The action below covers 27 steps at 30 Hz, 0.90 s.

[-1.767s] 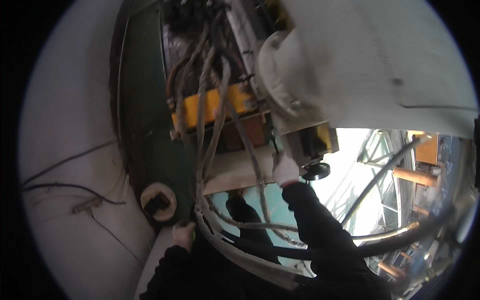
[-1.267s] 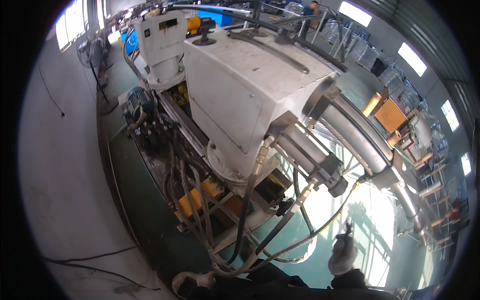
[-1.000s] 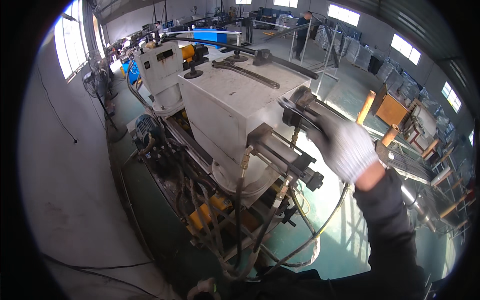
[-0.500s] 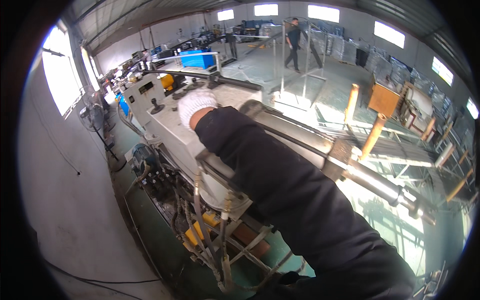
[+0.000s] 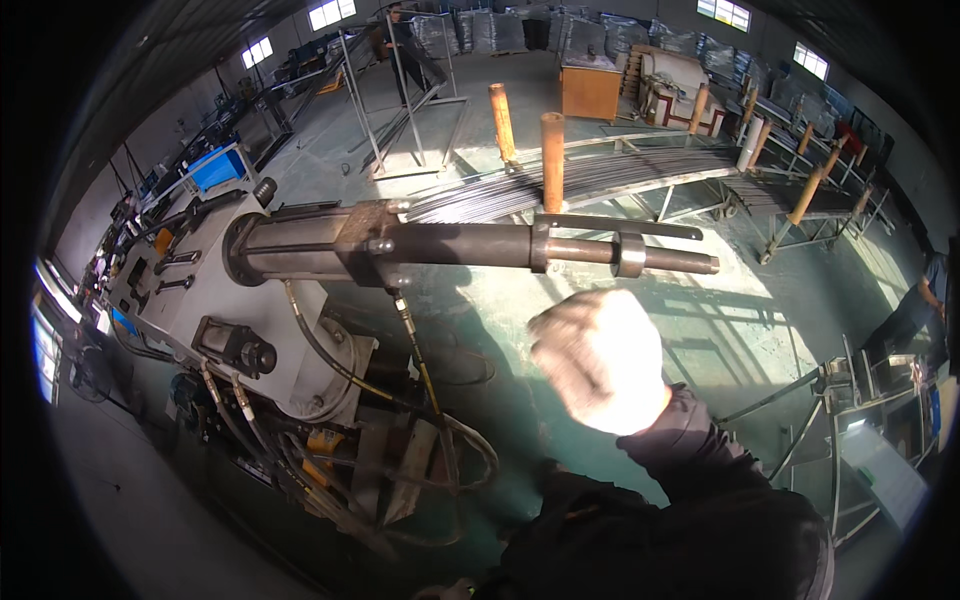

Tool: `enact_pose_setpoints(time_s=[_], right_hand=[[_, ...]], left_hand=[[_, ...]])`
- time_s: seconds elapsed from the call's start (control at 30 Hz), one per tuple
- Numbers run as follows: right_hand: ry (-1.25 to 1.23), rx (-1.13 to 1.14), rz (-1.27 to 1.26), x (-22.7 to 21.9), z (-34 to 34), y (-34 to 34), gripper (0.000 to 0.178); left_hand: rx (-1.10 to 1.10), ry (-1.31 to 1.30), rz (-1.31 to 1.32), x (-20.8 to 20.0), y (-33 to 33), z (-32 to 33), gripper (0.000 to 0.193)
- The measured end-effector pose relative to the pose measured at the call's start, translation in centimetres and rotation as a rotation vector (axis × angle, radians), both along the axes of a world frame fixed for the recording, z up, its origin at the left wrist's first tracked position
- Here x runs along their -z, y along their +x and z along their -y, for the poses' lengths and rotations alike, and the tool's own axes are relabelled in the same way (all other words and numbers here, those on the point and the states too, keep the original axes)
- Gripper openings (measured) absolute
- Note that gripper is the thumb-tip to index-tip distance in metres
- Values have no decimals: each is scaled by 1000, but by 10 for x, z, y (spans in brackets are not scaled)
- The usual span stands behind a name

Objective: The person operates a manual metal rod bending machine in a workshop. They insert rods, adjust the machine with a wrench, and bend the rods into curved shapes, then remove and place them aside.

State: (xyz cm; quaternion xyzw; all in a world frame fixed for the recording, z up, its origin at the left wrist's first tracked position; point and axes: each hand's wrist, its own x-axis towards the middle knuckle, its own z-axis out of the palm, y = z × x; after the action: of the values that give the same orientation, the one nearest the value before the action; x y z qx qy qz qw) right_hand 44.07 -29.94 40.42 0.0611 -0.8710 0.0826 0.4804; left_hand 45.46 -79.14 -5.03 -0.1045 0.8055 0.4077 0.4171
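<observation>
My right hand (image 5: 600,360), in a white knitted glove, is in the air just below the end of a long dark cylinder rod (image 5: 460,245). A gap of floor shows between the glove and the rod. Motion and glare smear its fingers, and I make out nothing held. The rod carries a shiny collar (image 5: 629,255) and juts from a large grey-white machine (image 5: 210,275). Two open-ended wrenches (image 5: 177,283) lie on the machine's top. At the bottom edge a small pale shape (image 5: 447,591) may be my left hand; its fingers do not show.
Hydraulic hoses (image 5: 425,370) loop down beside the machine. Beyond the rod, long metal bars (image 5: 600,178) lie on a rack with rusty upright posts (image 5: 552,160). A person (image 5: 915,310) is at the right edge near a metal frame table (image 5: 885,440). Another person (image 5: 400,60) stands far back.
My right hand has left the top of the machine and swung right, to below the rod's end. My view has turned right, bringing the rod, bar rack and second person into sight.
</observation>
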Motion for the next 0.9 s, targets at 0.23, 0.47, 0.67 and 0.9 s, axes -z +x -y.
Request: enact_pose_setpoints(time_s=[0.23, 0.47, 0.67, 0.9], right_hand=[[-141, 343, 318, -24, -220, 73, 38], [-238, -328, 578, 15, -300, 53, 30], [-27, -483, 383, 23, -316, 34, 30], [-263, -937, 511, 41, -384, 9, 74]], left_hand=[[75, -99, 3, -16, 45, -132, 29], [87, -90, -49, -24, 98, -321, 28], [49, 99, -84, -31, 106, -502, 28], [-87, 332, -288, 25, 61, -663, 28]])
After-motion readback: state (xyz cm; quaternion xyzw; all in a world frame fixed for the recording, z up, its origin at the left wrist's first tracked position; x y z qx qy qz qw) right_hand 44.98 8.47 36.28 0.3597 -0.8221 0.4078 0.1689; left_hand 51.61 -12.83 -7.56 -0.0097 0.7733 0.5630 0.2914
